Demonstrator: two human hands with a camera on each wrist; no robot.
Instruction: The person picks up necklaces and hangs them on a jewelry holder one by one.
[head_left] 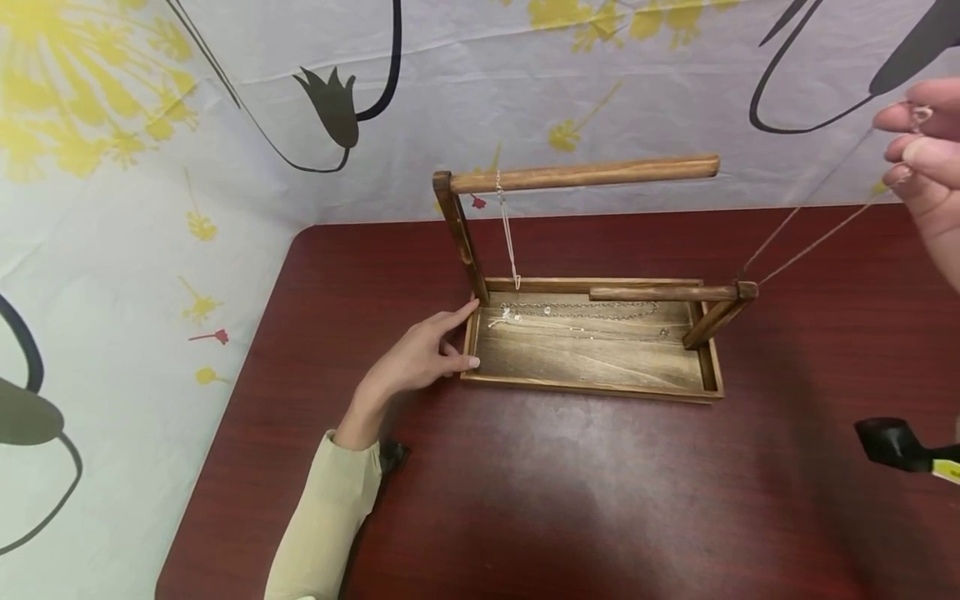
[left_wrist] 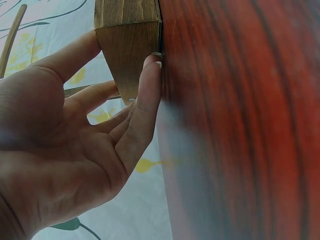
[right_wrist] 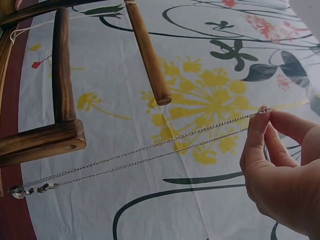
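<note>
A brown wooden jewelry stand [head_left: 581, 385], a shallow tray with two crossbars, sits on the dark red table. My left hand [head_left: 415, 354] grips its left end, the thumb over the rim and fingers against the outer wall. High on the right, my right hand [head_left: 933, 158] pinches a thin silver necklace [right_wrist: 135, 150] by its chain ends. Taut and doubled, the chain slopes down behind the lower right bar [head_left: 660, 293]. A round bead [right_wrist: 17, 192] shows at its low end. Another necklace [head_left: 507, 233] hangs from the taller left bar [head_left: 592, 175].
Several fine chains [head_left: 600, 315] lie inside the tray. A black object with a yellow-green part [head_left: 892, 442] shows at the right edge. Behind the table [head_left: 570, 475] hangs a white cloth [head_left: 247, 208] with printed flowers.
</note>
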